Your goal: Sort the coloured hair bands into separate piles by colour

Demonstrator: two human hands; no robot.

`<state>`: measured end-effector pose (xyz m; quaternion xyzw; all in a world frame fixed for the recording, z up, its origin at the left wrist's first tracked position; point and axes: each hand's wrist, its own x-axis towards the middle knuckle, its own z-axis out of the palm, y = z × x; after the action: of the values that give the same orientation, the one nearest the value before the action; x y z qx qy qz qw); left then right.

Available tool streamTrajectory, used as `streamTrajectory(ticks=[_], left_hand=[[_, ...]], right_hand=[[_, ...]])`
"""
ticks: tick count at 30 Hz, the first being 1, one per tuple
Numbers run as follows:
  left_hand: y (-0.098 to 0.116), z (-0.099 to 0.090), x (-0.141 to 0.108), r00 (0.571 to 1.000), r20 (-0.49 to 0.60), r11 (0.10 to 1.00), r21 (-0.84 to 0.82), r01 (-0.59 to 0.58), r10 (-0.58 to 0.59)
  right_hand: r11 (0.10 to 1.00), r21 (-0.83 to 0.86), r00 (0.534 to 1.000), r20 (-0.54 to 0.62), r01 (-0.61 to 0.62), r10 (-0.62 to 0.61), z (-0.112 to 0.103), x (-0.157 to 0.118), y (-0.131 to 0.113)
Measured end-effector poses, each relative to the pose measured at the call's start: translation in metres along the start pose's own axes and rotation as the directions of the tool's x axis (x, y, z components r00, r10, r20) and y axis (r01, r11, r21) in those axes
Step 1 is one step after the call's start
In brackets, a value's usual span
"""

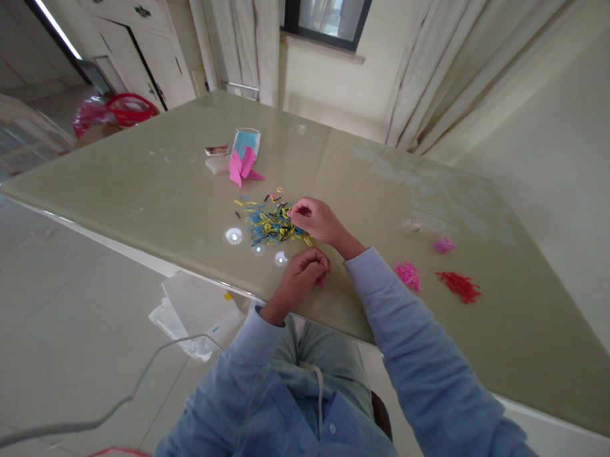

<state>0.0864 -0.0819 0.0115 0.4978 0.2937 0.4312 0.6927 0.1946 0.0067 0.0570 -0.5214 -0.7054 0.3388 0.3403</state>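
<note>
A mixed pile of small blue, yellow and black bands [269,224] lies on the greenish table [184,193]. My right hand [317,220] is at the pile's right edge, its fingers pinched together; something small and pinkish shows at the fingertips, too small to name. Closer to the table's front edge, my left hand [304,275] rests with curled fingers, and what it holds, if anything, is hidden. To the right lie a pink heap [407,275], a red heap [458,286] and a smaller magenta heap [443,244].
Behind the pile are a folded pink paper [243,166], a blue face mask [246,142] and a small dark-patterned item [216,151]. A clear plastic piece [419,225] lies at the right. Plastic bags [198,312] and a grey cable [135,391] are below the table at the left.
</note>
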Motion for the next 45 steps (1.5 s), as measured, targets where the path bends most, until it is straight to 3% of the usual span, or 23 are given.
streamTrajectory(ticks=[2, 5, 9, 14, 23, 27, 29, 32, 34, 36, 38, 40, 45], left_hand=[[0.001, 0.0, 0.0, 1.0, -0.002, 1.0, 0.0, -0.01, 0.01], [0.001, 0.0, -0.001, 1.0, 0.002, 1.0, 0.011, -0.027, 0.027], [-0.001, -0.001, -0.001, 0.999, 0.001, 0.999, 0.023, -0.032, 0.032], [-0.003, -0.002, -0.001, 0.999, -0.013, 0.999, 0.031, -0.042, 0.043], [0.0, 0.0, -0.002, 0.999, -0.046, 1.0, -0.019, -0.017, 0.016], [0.002, 0.001, -0.003, 0.998, -0.066, 1.0, -0.024, -0.002, 0.0], [0.003, 0.001, -0.003, 0.997, -0.077, 1.0, -0.019, -0.002, 0.0], [0.005, 0.002, -0.003, 0.996, -0.093, 1.0, -0.018, -0.003, 0.001], [0.006, 0.003, -0.003, 0.995, -0.097, 1.0, -0.019, 0.0, -0.002], [0.006, 0.003, -0.003, 0.995, -0.1, 1.0, -0.017, 0.001, -0.003], [0.006, 0.003, -0.003, 0.995, -0.103, 1.0, -0.013, -0.003, 0.002], [0.006, 0.002, -0.004, 0.994, -0.105, 1.0, -0.006, -0.005, 0.004], [0.004, 0.002, -0.003, 0.992, -0.129, 1.0, 0.012, -0.016, 0.018]], right_hand=[[0.959, 0.266, 0.994, 0.079, -0.096, 0.078, -0.004, -0.011, -0.003], [0.788, 0.574, 0.971, 0.197, -0.224, 0.132, -0.012, -0.033, -0.011], [0.524, 0.818, 0.968, 0.157, -0.237, 0.194, -0.022, -0.055, -0.018], [0.362, 0.925, 0.964, 0.019, -0.119, 0.267, -0.031, -0.073, -0.015], [0.269, 0.963, 0.967, -0.051, -0.018, 0.25, -0.044, -0.131, -0.022], [0.304, 0.952, 0.959, -0.069, -0.018, 0.274, -0.045, -0.151, -0.017], [0.377, 0.926, 0.941, -0.131, 0.003, 0.312, -0.048, -0.16, -0.01], [0.639, 0.768, 0.862, -0.339, 0.023, 0.376, -0.059, -0.174, 0.008], [0.843, 0.537, 0.778, -0.516, -0.031, 0.357, -0.069, -0.185, 0.023], [0.956, 0.262, 0.705, -0.654, -0.131, 0.276, -0.082, -0.198, 0.037], [0.973, 0.032, 0.665, -0.725, -0.229, 0.18, -0.094, -0.211, 0.05], [0.952, -0.105, 0.665, -0.737, -0.286, 0.118, -0.102, -0.222, 0.059], [0.942, -0.129, 0.719, -0.68, -0.31, 0.144, -0.106, -0.234, 0.072]])
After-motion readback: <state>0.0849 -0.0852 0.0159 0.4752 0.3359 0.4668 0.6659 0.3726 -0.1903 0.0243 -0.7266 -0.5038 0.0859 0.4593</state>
